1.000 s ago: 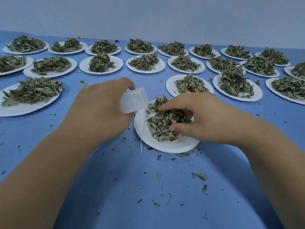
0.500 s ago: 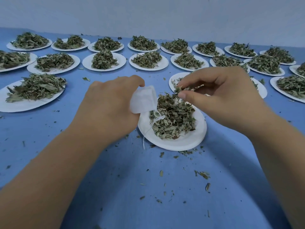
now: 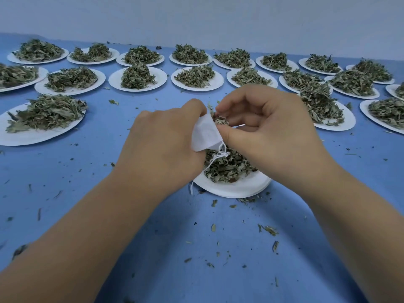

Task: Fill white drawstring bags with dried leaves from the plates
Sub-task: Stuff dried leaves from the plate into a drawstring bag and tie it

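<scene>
Right-hand fingers are curled in tight, thumb and forefingers pinching a small clump of dried leaves right at the mouth of the white drawstring bag. Delta: a second back the right hand is down in the pile grabbing; half a second back it is lifted, off to the right, pinch already made; now it meets the bag. So grab and carry are done, and this reads as the drop-in step. Can't tell if the clump is past the rim yet. The left hand grips the bag by its side, mouth turned toward the right hand, above the left edge of the near paper plate, roughly where it was. The drawstring dangles onto the pile. Bag looks flat, so probably early in this fill. Loose scraps litter the blue table.
</scene>
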Action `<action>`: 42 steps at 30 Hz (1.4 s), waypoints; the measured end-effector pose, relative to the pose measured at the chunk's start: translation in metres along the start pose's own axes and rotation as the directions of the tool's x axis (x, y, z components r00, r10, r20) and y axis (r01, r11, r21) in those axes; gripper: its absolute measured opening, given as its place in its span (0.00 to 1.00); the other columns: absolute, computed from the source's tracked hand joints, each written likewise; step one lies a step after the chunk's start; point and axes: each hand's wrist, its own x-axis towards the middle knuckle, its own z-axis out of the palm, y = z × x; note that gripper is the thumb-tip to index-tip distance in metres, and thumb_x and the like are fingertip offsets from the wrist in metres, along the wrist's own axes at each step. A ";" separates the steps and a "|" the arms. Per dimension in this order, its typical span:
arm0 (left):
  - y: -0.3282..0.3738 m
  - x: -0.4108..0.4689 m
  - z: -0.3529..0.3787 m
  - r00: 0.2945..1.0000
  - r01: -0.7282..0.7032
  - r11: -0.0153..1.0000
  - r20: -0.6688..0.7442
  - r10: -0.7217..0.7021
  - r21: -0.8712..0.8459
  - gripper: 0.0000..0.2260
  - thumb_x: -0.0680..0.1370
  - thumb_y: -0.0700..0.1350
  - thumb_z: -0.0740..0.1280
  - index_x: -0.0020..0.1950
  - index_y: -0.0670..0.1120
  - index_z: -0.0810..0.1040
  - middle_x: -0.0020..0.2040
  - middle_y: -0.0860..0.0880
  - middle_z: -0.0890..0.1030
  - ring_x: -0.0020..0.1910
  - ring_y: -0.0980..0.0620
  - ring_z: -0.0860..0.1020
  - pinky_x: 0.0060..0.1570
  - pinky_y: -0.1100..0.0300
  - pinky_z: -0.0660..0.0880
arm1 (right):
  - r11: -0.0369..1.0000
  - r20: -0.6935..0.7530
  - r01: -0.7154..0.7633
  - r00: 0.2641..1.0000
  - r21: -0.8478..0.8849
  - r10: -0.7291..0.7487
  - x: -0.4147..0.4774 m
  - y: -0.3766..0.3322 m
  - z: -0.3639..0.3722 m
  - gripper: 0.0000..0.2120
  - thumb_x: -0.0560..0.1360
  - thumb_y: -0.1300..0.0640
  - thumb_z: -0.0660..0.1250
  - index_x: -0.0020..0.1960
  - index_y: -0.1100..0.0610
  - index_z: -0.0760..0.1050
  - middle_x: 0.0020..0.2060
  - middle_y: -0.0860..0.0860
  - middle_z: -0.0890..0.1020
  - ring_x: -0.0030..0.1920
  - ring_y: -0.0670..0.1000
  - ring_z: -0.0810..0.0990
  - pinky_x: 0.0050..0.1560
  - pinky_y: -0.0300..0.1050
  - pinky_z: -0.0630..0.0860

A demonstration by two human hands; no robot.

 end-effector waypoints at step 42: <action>-0.010 0.004 -0.014 0.997 0.014 0.999 -0.077 -0.018 -0.052 0.14 0.69 0.47 0.60 0.53 0.52 0.77 0.33 0.50 0.77 0.31 0.43 0.74 0.35 0.56 0.68 | 0.845 0.227 0.114 0.974 -0.522 0.008 0.006 0.025 -0.028 0.15 0.77 0.42 0.70 0.63 0.38 0.77 0.55 0.34 0.79 0.57 0.35 0.75 0.53 0.32 0.69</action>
